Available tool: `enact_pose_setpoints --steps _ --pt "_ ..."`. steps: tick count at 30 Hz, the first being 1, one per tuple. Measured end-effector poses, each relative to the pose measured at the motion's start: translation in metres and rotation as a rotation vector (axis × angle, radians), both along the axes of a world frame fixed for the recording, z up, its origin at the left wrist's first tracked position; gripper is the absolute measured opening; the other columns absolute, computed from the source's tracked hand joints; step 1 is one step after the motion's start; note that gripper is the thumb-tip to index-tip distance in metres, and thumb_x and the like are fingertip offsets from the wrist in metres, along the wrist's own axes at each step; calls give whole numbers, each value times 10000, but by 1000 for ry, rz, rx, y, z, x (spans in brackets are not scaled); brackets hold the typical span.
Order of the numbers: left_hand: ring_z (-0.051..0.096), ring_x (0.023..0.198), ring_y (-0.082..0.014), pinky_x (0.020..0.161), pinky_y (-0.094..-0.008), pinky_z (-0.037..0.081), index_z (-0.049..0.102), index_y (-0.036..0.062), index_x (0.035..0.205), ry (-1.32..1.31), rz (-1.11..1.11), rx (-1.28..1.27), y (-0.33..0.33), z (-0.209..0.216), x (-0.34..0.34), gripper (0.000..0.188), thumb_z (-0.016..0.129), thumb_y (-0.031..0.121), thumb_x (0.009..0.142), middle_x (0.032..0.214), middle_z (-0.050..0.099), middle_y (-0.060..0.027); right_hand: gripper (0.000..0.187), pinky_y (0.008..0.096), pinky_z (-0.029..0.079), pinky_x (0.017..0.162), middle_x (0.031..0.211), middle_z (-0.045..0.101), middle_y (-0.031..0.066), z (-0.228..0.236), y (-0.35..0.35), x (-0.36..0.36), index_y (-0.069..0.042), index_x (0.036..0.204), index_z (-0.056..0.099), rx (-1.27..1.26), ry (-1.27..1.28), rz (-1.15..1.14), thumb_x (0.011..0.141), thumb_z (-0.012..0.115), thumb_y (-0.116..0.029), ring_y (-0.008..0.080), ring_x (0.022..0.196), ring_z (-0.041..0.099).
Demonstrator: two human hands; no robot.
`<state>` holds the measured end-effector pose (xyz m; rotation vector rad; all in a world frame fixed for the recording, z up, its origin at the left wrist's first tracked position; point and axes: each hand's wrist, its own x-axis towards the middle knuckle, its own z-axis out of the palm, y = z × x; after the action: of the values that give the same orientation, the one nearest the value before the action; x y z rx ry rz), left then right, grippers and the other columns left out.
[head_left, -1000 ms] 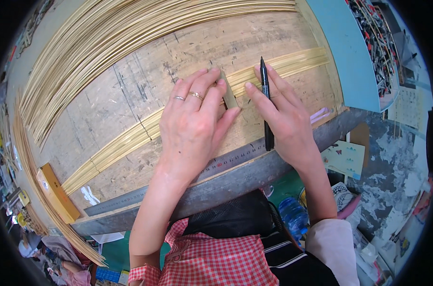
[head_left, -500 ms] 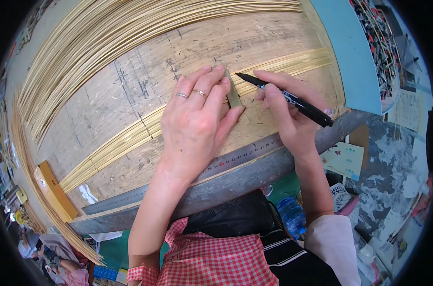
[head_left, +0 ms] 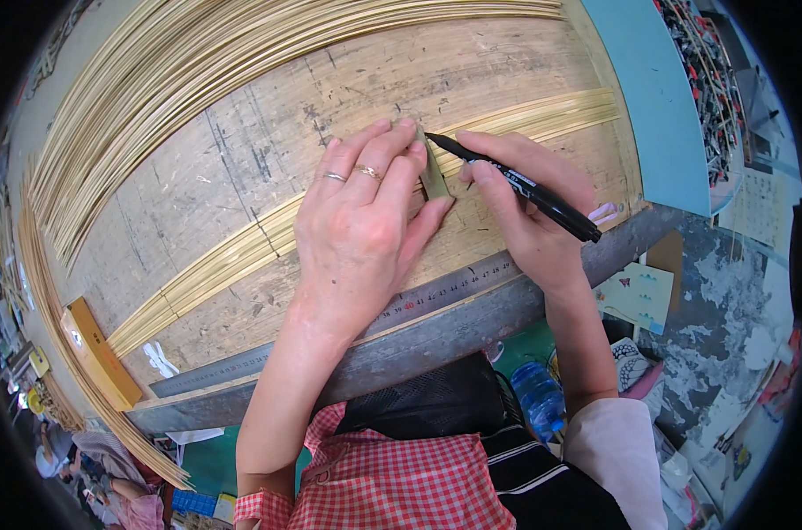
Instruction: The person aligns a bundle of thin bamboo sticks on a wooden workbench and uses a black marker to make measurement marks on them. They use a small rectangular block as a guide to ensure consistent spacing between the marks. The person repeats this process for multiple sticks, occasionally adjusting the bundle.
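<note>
A band of thin bamboo strips [head_left: 224, 259] lies side by side across the wooden board, with dark lines drawn over it at the left. My left hand [head_left: 350, 216], with two rings, presses on the band. Its thumb and fingertips grip a short, flat greenish-grey bar [head_left: 434, 178] set crosswise over the strips. In my right hand [head_left: 542, 243] is an uncapped black marker pen [head_left: 556, 212], held slanted. The pen's tip is beside the far end of the bar, close to my left fingertips; whether it touches the strips I cannot tell.
A steel ruler [head_left: 445, 287] runs along the board's near edge. Many bamboo strips [head_left: 180, 97] are spread at the far left. An orange-yellow block [head_left: 101, 353] stands at the band's left end, and a light-blue panel [head_left: 653, 115] borders the board at right.
The marker's tip has shifted slightly left, up to the far end of the bar, and my right hand has tilted with it. My left hand and the bar stay nearly still.
</note>
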<state>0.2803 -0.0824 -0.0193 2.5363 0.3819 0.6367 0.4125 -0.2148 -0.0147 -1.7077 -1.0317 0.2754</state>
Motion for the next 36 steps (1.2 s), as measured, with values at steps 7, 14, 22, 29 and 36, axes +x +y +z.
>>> enact_pose_setpoints --steps 7,14,22,29,36 --pt "642 1178 -333 937 -405 560 682 13 1113 9 2 1 -1 0 0 462 864 125 704 1249 678 -104 122 327 502 598 799 688 130 7 -4 1 5 975 715 -39 -46 10 857 684 -7 238 678 671" --pt "641 1178 -332 941 -409 557 679 14 1102 12 1 -4 -1 1 0 445 860 135 713 1245 677 -111 83 326 479 582 730 648 103 9 -13 2 11 912 706 -18 -57 41 846 674 -29 216 625 623" --pt "612 1233 -340 1026 -466 509 668 25 1119 18 -11 -66 1 4 -2 432 844 144 743 1254 670 -115 301 362 529 912 1156 708 157 1 -1 1 0 1271 625 47 -257 -113 972 591 -2 295 1066 691" --pt "544 1342 -333 1180 -609 292 646 72 1231 144 -16 -70 2 45 -54 509 833 181 770 1345 631 -104 291 396 449 1079 1220 715 154 -1 1 2 24 1295 593 -46 -334 -115 1078 449 -105 271 1201 646" --pt "536 1353 -318 1172 -616 296 662 86 1231 383 -101 -227 -12 56 -152 491 829 215 787 1390 600 -97 215 334 523 938 1154 721 146 -3 1 0 1 1201 661 -14 -439 -189 1034 546 -70 263 1081 702"
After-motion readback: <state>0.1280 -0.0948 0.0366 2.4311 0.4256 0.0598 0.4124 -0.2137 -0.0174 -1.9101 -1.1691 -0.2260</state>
